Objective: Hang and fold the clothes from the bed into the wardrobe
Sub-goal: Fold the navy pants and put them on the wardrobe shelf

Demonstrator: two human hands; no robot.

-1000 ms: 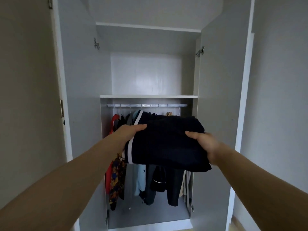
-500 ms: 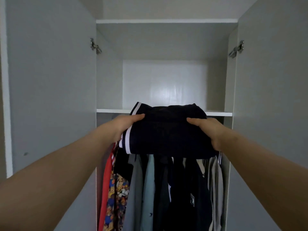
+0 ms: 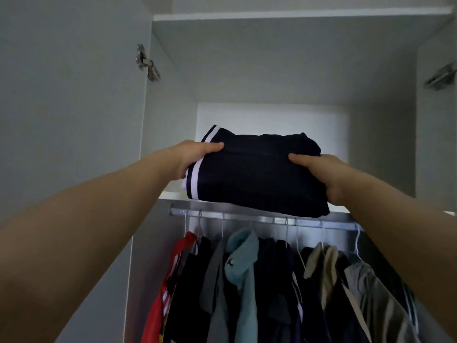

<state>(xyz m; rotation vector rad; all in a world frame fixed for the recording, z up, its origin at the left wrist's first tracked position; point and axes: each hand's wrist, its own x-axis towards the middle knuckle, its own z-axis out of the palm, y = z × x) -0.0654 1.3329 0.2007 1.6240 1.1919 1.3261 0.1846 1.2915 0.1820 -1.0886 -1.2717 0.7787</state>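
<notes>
Higher now, the folded garment (image 3: 252,174) overlaps the shelf (image 3: 170,195) edge. My left hand (image 3: 195,157) and right hand (image 3: 321,174) grip its sides above hung clothes (image 3: 242,280).

The view was dim and grey. The brightest area was a soft glare on the white back panel (image 3: 326,125) just behind the folded dark garment (image 3: 254,174), which showed almost no fabric detail. Below the garment the hanging clothes (image 3: 247,280) lay in shadow. To the garment's left the door (image 3: 74,107) edge leaned from wide-angle distortion, and the forearms (image 3: 99,219) nearer the camera than the garment looked soft.
</notes>
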